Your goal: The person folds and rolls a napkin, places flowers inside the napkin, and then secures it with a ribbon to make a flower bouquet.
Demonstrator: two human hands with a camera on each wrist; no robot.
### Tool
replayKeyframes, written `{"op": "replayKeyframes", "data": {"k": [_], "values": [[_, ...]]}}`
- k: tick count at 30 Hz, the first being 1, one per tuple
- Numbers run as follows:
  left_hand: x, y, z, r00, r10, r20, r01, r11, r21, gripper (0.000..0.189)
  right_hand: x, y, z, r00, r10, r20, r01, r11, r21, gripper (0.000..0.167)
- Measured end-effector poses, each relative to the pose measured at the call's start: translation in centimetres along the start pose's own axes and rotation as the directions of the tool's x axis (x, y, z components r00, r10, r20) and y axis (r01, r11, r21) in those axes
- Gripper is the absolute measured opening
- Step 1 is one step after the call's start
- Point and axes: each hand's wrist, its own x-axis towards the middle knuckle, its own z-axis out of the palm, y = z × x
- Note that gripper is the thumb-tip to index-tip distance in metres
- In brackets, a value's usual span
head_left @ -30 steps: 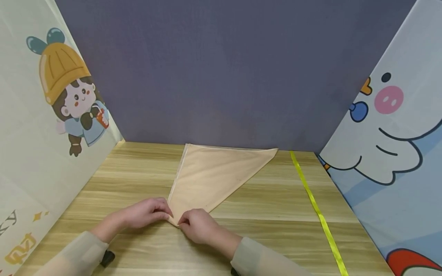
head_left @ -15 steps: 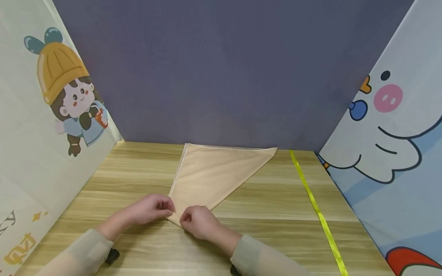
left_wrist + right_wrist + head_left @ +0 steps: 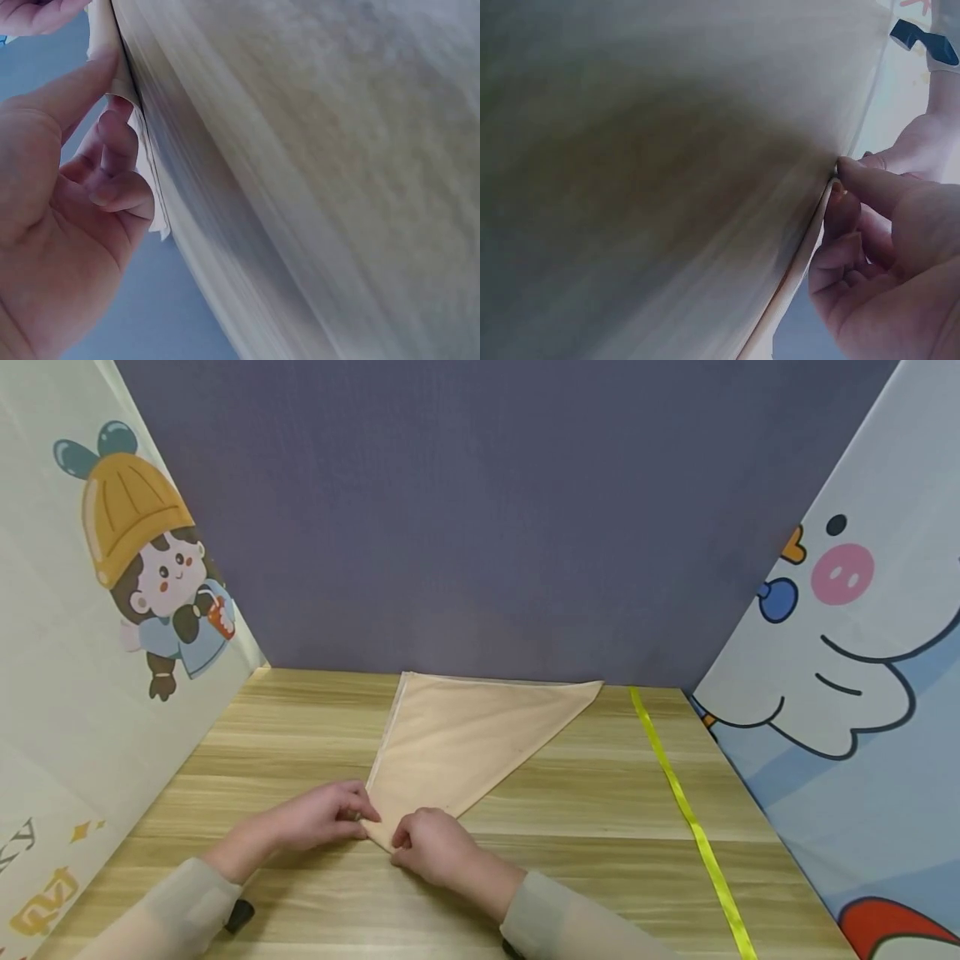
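Note:
A thin beige cloth (image 3: 465, 735) lies folded on the wood-grain table, its outline roughly a triangle with a narrow folded edge at the near end. My left hand (image 3: 330, 814) pinches the left end of that fold between thumb and fingers. A short way to the right, my right hand (image 3: 435, 847) grips the fold's other end near the cloth's front tip. From the left wrist view, the thumb lies over the cloth edge (image 3: 103, 34) with a finger beneath it. In the right wrist view, thumb and forefinger meet at the cloth's rim (image 3: 795, 274).
A long yellow ribbon (image 3: 697, 827) runs down the right side of the table (image 3: 585, 860). A dark grey-purple wall (image 3: 480, 518) stands behind the cloth. Printed cartoon panels (image 3: 45, 635) flank both sides.
My left hand's fingers lifted slightly off the fold, then closed on it again. My right hand shifted slightly to the right. The cloth's far part stays put.

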Motion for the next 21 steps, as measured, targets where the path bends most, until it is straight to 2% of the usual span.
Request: {"op": "replayKeyframes", "data": {"k": [5, 9, 15, 18, 21], "values": [[-0.1, -0.4, 0.1, 1.000, -0.003, -0.025, 0.003, 1.000, 0.008, 0.017, 0.1, 0.3, 0.2, 0.999, -0.039, -0.032, 0.037, 0.997, -0.065, 0.006], [0.1, -0.4, 0.1, 0.999, -0.030, -0.040, 0.030, 1.000, 0.004, 0.016, 0.1, 0.5, 0.2, 0.999, -0.037, -0.039, 0.035, 0.998, -0.053, 0.010], [0.6, -0.5, 0.1, 0.992, -0.113, -0.050, 0.111, 0.993, -0.038, 0.015, 0.3, 1.1, 0.1, 0.999, -0.006, -0.038, 0.008, 0.999, 0.031, 0.012], [0.8, -0.4, 0.3, 0.985, -0.160, -0.070, 0.157, 0.986, -0.054, 0.014, 0.3, 1.4, 0.1, 0.999, 0.027, -0.035, -0.023, 0.994, 0.102, 0.010], [0.9, -0.2, 0.4, 0.973, -0.214, -0.086, 0.208, 0.975, -0.079, 0.014, 0.3, 1.7, 0.1, 0.998, 0.046, -0.036, -0.039, 0.983, 0.180, 0.002]]}}
